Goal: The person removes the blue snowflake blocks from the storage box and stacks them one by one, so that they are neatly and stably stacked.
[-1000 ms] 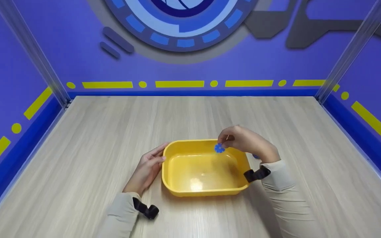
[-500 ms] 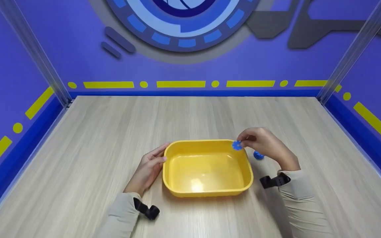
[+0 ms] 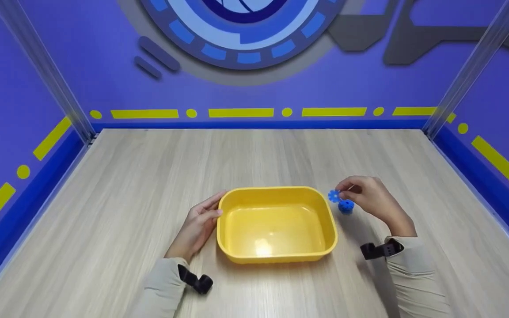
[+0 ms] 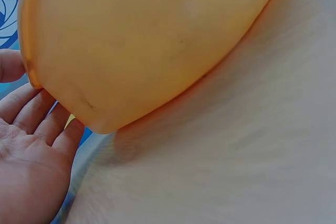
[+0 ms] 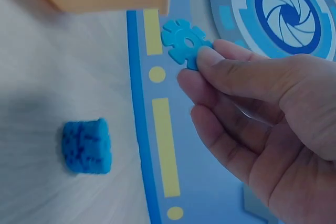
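Observation:
A yellow plastic basin (image 3: pixel 276 225) sits on the table, nothing inside it. At its left end my left hand (image 3: pixel 197 225) holds the wall, the thumb at the rim and the fingers along the outside; the left wrist view shows these fingers (image 4: pixel 37 111) against the basin's side (image 4: pixel 131 51). My right hand (image 3: pixel 367 196) pinches a blue notched snowflake disc (image 3: pixel 334 196) between thumb and forefinger, just beyond the basin's right rim. Its slots and centre hole show in the right wrist view (image 5: pixel 178 38). Below that hand, a short blue stack of discs (image 3: pixel 346 206) stands on the table.
The pale wood-grain table (image 3: pixel 148 176) stretches back to a blue-purple wall (image 3: pixel 254 95) with yellow dashes. Similar panels rise on the left and right. Black wrist cameras (image 3: pixel 199 282) are strapped over both sleeves.
My right hand has moved right with the disc, from over the basin to beside it near the blue stack. The stack, hidden mostly before, now shows. My left hand and the basin stay put.

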A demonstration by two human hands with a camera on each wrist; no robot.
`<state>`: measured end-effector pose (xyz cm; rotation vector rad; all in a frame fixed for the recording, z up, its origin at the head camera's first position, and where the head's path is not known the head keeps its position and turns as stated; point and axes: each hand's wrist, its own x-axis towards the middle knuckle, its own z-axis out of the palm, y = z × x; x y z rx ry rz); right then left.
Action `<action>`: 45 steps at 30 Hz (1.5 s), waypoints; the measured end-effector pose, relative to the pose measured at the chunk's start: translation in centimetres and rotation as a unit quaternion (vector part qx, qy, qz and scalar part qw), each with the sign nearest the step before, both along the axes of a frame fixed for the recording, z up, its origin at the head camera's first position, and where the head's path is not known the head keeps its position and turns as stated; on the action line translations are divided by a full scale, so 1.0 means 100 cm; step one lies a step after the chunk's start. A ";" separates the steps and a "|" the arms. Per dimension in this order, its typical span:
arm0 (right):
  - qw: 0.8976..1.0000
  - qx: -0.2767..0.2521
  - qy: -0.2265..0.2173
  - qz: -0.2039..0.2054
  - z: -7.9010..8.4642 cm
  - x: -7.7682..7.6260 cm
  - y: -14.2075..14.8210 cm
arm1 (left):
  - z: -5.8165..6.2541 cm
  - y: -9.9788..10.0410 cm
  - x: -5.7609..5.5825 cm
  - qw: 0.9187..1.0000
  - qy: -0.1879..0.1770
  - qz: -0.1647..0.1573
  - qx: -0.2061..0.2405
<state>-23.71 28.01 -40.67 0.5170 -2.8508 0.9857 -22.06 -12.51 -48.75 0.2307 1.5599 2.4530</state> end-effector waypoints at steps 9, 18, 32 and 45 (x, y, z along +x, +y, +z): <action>0.999 -0.001 -0.028 -0.037 -0.010 -0.002 0.017 | 0.000 0.000 0.000 1.000 -0.001 -0.003 -0.002; 0.997 -0.014 -0.059 -0.058 -0.021 -0.007 0.026 | -0.001 -0.002 0.000 1.000 0.004 0.000 -0.004; 0.993 0.000 -0.085 -0.083 -0.026 -0.009 0.032 | 0.001 -0.002 0.000 1.000 -0.003 0.005 0.003; 0.991 0.012 -0.094 -0.094 -0.029 -0.009 0.033 | 0.000 -0.002 -0.001 1.000 0.004 0.004 -0.007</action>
